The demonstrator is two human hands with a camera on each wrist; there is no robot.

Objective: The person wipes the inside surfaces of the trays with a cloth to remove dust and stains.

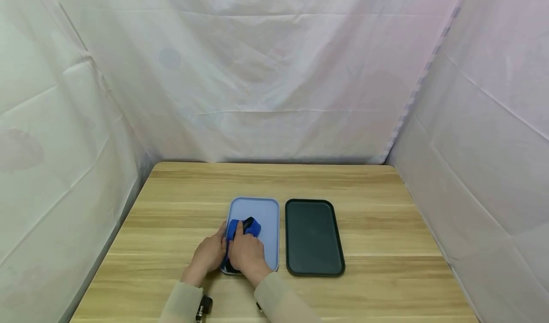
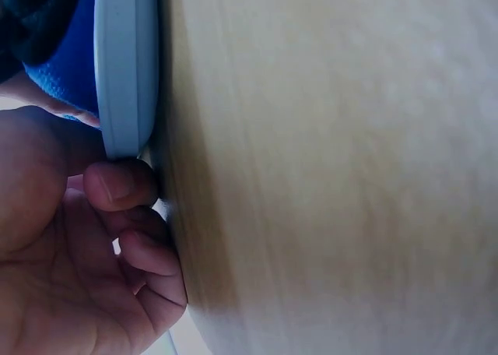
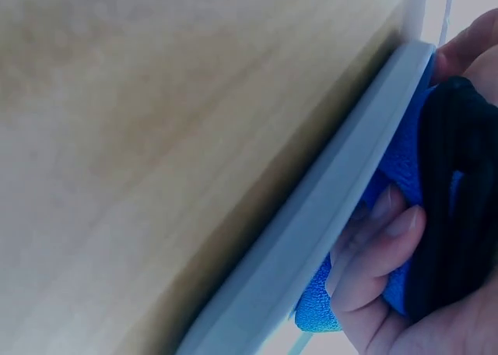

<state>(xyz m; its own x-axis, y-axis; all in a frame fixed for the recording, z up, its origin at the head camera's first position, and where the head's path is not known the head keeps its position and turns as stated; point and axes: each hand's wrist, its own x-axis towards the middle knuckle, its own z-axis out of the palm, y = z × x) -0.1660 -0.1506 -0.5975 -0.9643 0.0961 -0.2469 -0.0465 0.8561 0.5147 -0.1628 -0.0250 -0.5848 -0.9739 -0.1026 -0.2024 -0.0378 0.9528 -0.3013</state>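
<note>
My right hand [image 1: 246, 252] holds a blue, fuzzy-textured cleaning pad with a black handle [image 1: 254, 227] against the pale blue tray [image 1: 270, 218]. One finger stretches along its top, and in the right wrist view other fingers curl against the blue fabric [image 3: 317, 304] beside the black handle [image 3: 436, 215]. At the tray's left side is my left hand [image 1: 209, 254], gripping the rim. Curled fingertips touch the rim's underside [image 2: 120, 149] in the left wrist view. Both hands cover part of the pad and the tray's near left corner.
A dark green tray [image 1: 315, 237] lies just right of the pale blue one, with a narrow gap between them. Both trays lie on a wooden table [image 1: 386, 218]. White cloth [image 1: 274, 89] hangs behind the table and along both sides.
</note>
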